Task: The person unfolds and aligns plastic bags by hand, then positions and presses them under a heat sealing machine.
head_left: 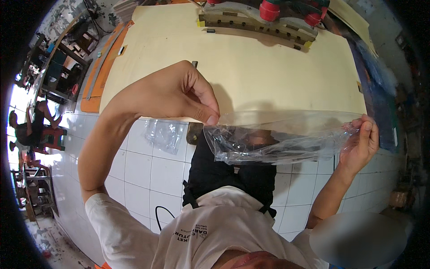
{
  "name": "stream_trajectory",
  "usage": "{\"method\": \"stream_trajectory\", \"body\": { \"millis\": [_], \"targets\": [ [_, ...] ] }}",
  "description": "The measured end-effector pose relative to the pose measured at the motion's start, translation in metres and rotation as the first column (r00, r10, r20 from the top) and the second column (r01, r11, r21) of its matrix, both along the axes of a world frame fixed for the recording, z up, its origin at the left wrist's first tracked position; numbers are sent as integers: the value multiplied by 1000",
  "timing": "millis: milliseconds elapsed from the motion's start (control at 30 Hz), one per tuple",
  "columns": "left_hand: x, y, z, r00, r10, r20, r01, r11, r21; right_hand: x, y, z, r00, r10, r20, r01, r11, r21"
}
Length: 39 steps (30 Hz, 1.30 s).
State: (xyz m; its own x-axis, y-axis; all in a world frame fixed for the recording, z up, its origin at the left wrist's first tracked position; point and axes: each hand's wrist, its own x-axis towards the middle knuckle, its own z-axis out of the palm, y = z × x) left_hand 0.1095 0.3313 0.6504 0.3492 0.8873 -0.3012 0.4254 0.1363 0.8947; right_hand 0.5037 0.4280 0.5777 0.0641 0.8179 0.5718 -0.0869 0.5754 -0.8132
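1. Pinching upper-L corner of clear plastic film [291,141] w/ L hand [177,94], thumb pressed vs. fingertip.
2. Bending L wrist sharply, knuckles up, aiming fingertips down + R; holding L elbow out wide, well off torso.
3. Clamping R end of film btwn thumb + fingers of R hand [360,142], fingertips pointing up.
4. Angling R forearm up from lower R, R hand slightly lower than L.
5. Suspending film L-to-R btwn both hands, along near edge of cream-topped table [156,49], above lap in black trousers [230,181]; showing creases esp. at lower L.
6. Also visible: 2nd plastic piece [165,136] L of film, nr table edge (can't tell if hanging or on floor); orange board [105,74] at table's L side; metal bar [255,27] w/ red knobs [269,10] at far side.
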Motion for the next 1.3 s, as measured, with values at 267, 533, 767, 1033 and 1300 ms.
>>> {"method": "stream_trajectory", "body": {
  "millis": [267, 533, 767, 1033, 1300],
  "targets": [
    [5, 0, -13, 970, 135, 200, -147, 988, 42, 6, 0, -4, 1000, 13, 16, -13, 1000, 18],
    [5, -3, -19, 976, 136, 172, -156, 982, 109, 7, 1, -4, 998, -46, -38, 44, 999, -29],
    [26, -19, -41, 905, 341, 253, -408, 865, 294, 1, -4, -10, 992, -87, -89, 71, 983, -169],
    [35, -24, -39, 923, 378, 69, -376, 853, 362, 4, -7, -18, 993, -88, -76, 73, 979, -189],
    [24, -25, -41, 987, 112, -112, -51, 894, 445, 0, -9, -24, 994, -107, -29, 100, 978, -181]
  ]
}}
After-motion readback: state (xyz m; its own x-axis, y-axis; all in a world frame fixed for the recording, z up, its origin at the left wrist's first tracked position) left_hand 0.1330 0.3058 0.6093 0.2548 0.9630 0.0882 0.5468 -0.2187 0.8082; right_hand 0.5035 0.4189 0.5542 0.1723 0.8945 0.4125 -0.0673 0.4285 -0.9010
